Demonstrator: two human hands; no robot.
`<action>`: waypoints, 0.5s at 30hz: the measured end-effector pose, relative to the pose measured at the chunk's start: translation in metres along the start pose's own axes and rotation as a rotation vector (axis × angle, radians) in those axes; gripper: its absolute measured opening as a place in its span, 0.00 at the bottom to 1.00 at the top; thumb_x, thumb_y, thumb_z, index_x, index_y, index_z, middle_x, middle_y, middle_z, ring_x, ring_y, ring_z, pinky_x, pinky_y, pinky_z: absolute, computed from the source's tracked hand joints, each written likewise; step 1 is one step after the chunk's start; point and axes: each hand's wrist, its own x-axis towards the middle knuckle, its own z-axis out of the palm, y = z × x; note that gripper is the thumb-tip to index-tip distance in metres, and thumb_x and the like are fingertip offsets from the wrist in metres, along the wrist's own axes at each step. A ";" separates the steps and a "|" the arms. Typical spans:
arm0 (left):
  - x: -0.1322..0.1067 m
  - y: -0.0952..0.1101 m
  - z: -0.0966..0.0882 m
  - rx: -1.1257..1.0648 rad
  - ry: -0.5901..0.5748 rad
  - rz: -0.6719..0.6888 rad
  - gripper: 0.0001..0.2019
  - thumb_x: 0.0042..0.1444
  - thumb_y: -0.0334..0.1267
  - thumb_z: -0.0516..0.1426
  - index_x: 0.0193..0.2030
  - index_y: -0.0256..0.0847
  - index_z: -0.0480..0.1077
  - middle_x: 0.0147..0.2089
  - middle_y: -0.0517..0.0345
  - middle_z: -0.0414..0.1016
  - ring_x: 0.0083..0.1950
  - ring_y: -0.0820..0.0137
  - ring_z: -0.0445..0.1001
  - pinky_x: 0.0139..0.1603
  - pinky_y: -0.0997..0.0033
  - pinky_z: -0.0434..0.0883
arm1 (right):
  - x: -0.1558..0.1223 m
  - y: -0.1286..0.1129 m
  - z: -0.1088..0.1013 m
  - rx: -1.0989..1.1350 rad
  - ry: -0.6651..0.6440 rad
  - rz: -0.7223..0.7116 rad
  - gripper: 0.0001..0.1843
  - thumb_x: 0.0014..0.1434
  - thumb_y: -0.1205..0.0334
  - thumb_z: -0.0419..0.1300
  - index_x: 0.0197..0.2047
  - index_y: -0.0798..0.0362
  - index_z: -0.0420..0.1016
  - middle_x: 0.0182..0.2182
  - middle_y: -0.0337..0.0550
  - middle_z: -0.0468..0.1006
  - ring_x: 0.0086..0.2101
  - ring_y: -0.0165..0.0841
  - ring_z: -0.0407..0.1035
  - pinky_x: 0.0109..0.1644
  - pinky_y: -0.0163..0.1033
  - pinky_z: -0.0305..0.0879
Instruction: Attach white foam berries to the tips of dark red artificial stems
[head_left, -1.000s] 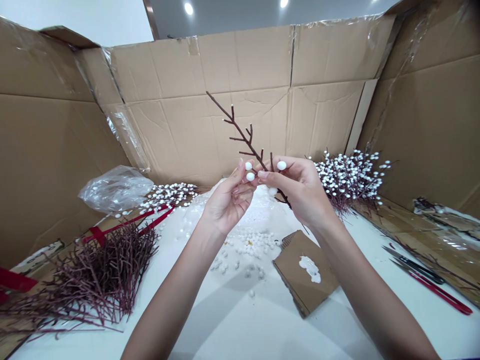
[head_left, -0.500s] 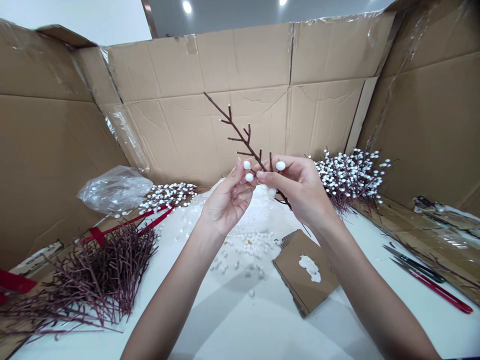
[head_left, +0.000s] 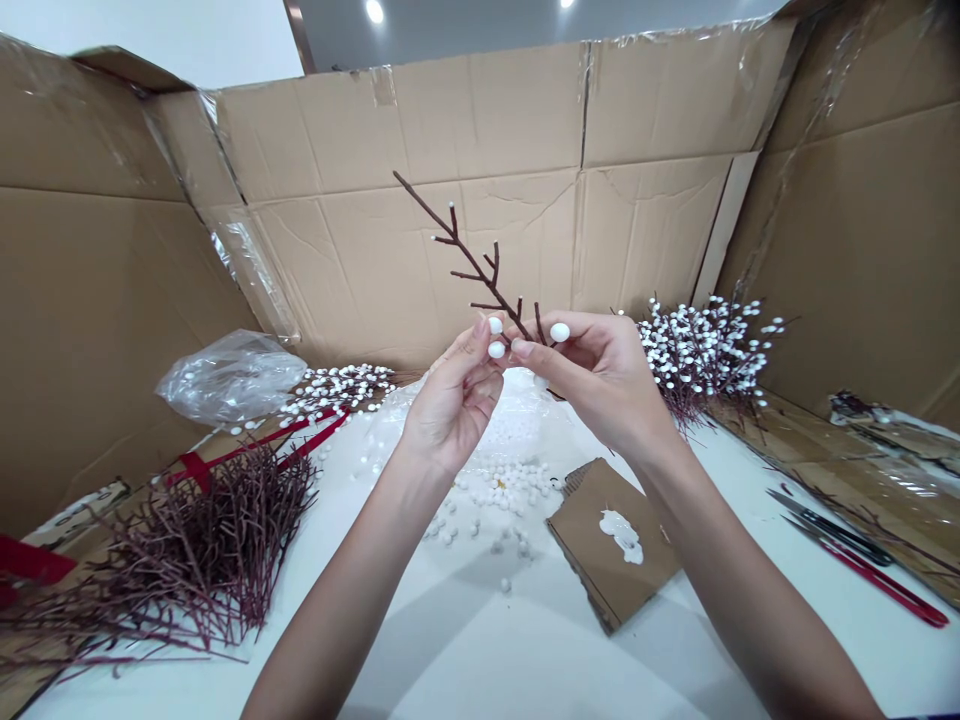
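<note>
Brown cardboard walls [head_left: 480, 130], taped at the seams, fence in a white worktop [head_left: 480, 650] on three sides. Both bare arms of the person reach forward and the two hands meet at chest height above the middle of the worktop. The right hand [head_left: 604, 385] has its fingers curled in and pinches the lower stem of a dark red-brown branch [head_left: 469, 260], which rises from the fingers and leans up and to the left against the back wall, most of its short side twigs bare. The left hand [head_left: 450, 405] is nearly closed, its thumb and forefinger pressed together on a small white ball [head_left: 496, 349] that it holds against the branch just beside the right thumb. Two more balls sit on twig tips close by, one just above it and one over the right hand's fingers. Below the hands, loose white balls [head_left: 510, 485] are scattered on the worktop, and near them lies a cardboard scrap [head_left: 592, 560] with a white glue blob [head_left: 621, 535] on it. A pile of bare twigs [head_left: 202, 545] lies at the left, with a crumpled plastic bag [head_left: 229, 380] behind it. Finished branches [head_left: 705, 345] thick with white balls lie at the right, and scissors [head_left: 832, 530] rest near the right edge.
</note>
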 end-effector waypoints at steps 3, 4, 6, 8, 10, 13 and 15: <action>0.000 0.000 0.001 0.009 -0.001 0.015 0.09 0.57 0.29 0.57 0.26 0.32 0.72 0.25 0.61 0.69 0.16 0.89 0.56 0.14 0.90 0.53 | -0.001 -0.001 0.000 -0.004 -0.018 -0.019 0.16 0.53 0.64 0.62 0.17 0.53 0.62 0.18 0.34 0.63 0.23 0.25 0.59 0.27 0.33 0.58; -0.001 0.000 0.001 0.007 -0.003 0.018 0.09 0.58 0.29 0.57 0.27 0.31 0.73 0.24 0.61 0.69 0.16 0.89 0.57 0.14 0.90 0.53 | -0.001 -0.001 -0.001 -0.013 -0.017 -0.026 0.17 0.53 0.65 0.61 0.17 0.53 0.61 0.18 0.34 0.62 0.23 0.25 0.58 0.27 0.33 0.57; -0.001 0.000 0.002 0.002 -0.013 0.017 0.10 0.59 0.30 0.56 0.27 0.31 0.73 0.23 0.61 0.68 0.17 0.89 0.57 0.14 0.90 0.53 | -0.002 -0.001 -0.001 -0.051 -0.003 -0.035 0.16 0.53 0.64 0.61 0.18 0.53 0.62 0.19 0.35 0.63 0.23 0.25 0.57 0.26 0.33 0.55; -0.002 0.000 0.003 0.000 -0.012 0.020 0.11 0.60 0.30 0.55 0.27 0.30 0.73 0.21 0.61 0.67 0.16 0.89 0.56 0.13 0.90 0.52 | -0.002 -0.001 0.000 -0.083 0.008 -0.045 0.14 0.54 0.63 0.61 0.20 0.54 0.65 0.21 0.36 0.65 0.23 0.25 0.58 0.25 0.33 0.53; -0.004 0.000 0.004 0.013 0.016 0.040 0.11 0.59 0.30 0.56 0.26 0.29 0.73 0.21 0.61 0.67 0.16 0.89 0.56 0.13 0.90 0.53 | -0.002 -0.001 0.001 -0.100 0.012 -0.057 0.11 0.55 0.62 0.61 0.22 0.55 0.69 0.21 0.36 0.66 0.23 0.25 0.58 0.25 0.33 0.53; -0.005 0.000 0.006 0.034 0.065 0.088 0.09 0.57 0.28 0.58 0.26 0.29 0.73 0.22 0.61 0.68 0.18 0.88 0.59 0.15 0.91 0.55 | -0.003 0.001 0.003 -0.102 0.009 -0.108 0.10 0.55 0.62 0.61 0.24 0.55 0.69 0.21 0.35 0.65 0.24 0.25 0.59 0.26 0.33 0.55; -0.006 0.000 0.008 0.035 0.074 0.103 0.10 0.57 0.28 0.57 0.26 0.29 0.74 0.23 0.60 0.69 0.18 0.88 0.60 0.15 0.91 0.55 | -0.003 0.002 0.003 -0.110 0.017 -0.138 0.12 0.56 0.63 0.61 0.23 0.54 0.67 0.20 0.34 0.62 0.24 0.25 0.58 0.27 0.33 0.55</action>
